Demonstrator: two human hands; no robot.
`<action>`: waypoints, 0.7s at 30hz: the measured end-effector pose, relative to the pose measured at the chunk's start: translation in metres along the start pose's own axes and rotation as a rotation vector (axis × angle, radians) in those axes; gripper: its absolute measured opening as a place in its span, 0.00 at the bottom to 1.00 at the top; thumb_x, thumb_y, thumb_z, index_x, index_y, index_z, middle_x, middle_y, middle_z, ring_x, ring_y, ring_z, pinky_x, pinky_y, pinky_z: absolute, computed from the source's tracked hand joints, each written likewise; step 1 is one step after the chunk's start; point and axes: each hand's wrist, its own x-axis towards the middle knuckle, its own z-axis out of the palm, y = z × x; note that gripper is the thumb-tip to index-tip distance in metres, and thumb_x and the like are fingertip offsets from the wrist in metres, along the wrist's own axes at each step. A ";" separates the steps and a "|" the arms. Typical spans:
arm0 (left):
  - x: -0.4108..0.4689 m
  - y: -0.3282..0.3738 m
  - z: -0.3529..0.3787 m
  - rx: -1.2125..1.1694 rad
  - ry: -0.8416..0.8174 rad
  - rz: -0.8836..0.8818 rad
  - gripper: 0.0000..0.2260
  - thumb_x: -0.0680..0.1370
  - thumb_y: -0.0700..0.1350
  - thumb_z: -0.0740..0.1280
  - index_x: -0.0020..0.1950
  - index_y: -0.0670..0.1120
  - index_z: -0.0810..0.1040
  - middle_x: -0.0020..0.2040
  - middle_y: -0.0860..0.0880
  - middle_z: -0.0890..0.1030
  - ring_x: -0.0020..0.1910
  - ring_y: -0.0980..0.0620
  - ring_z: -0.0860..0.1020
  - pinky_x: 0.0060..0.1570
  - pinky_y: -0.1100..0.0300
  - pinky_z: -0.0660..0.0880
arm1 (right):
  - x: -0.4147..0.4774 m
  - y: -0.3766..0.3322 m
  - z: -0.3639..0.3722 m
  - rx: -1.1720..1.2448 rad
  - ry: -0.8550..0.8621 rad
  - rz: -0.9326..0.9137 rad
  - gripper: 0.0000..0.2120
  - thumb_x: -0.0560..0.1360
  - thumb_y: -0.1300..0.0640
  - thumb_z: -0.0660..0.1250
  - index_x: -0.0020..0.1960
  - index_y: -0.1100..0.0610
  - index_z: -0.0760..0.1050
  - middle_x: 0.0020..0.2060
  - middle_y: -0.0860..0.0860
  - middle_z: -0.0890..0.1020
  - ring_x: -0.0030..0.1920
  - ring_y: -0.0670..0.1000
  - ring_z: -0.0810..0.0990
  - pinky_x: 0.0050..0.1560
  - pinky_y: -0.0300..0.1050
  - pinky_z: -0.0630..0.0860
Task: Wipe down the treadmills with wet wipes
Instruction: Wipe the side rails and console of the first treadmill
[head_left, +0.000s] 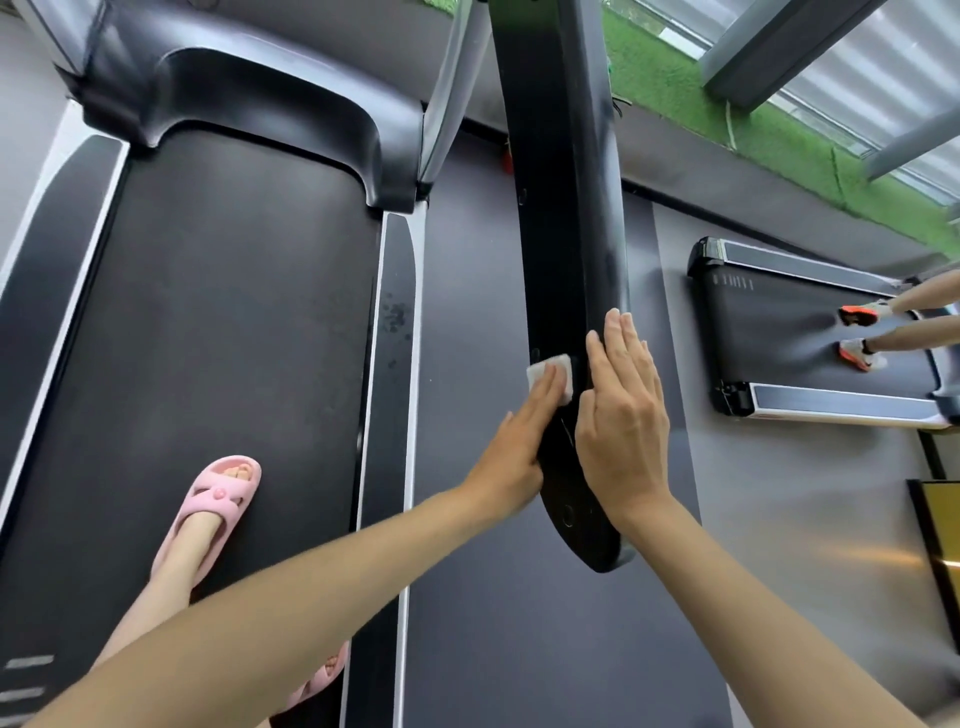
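the left hand (519, 434) presses the wet wipe (551, 375) flat under straight fingers (543, 388) onto the treadmill's black handrail (563, 218), while the right hand (621, 415) lies open-palmed along the rail's other side, probably to steady it against the rubbing.

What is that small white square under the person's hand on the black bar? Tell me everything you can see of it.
It is a wet wipe, white, folded into a small square pad. It lies flat on the treadmill's glossy black handrail. The straight fingers of the left hand press on it and cover its near part; its far edge and right side show. The right hand lies flat on the handrail just beside it.
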 end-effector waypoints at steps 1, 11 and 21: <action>-0.006 0.000 0.000 -0.002 -0.020 -0.017 0.43 0.73 0.26 0.54 0.76 0.60 0.40 0.73 0.71 0.42 0.75 0.66 0.45 0.75 0.43 0.42 | 0.000 0.000 0.000 -0.005 -0.003 -0.003 0.24 0.75 0.64 0.49 0.66 0.72 0.70 0.69 0.65 0.70 0.72 0.60 0.65 0.73 0.51 0.57; 0.034 0.003 -0.022 -0.153 0.053 -0.084 0.43 0.73 0.25 0.52 0.78 0.60 0.43 0.79 0.56 0.45 0.78 0.52 0.49 0.77 0.50 0.47 | -0.001 0.002 0.001 -0.029 -0.011 -0.007 0.26 0.73 0.67 0.48 0.67 0.70 0.70 0.70 0.64 0.69 0.73 0.59 0.64 0.72 0.56 0.63; 0.049 0.006 -0.027 -0.171 0.079 -0.114 0.44 0.72 0.22 0.52 0.79 0.57 0.42 0.79 0.57 0.43 0.78 0.56 0.46 0.77 0.53 0.45 | 0.000 0.002 0.000 0.000 -0.013 0.007 0.26 0.72 0.66 0.48 0.67 0.70 0.71 0.70 0.63 0.70 0.73 0.58 0.64 0.73 0.56 0.61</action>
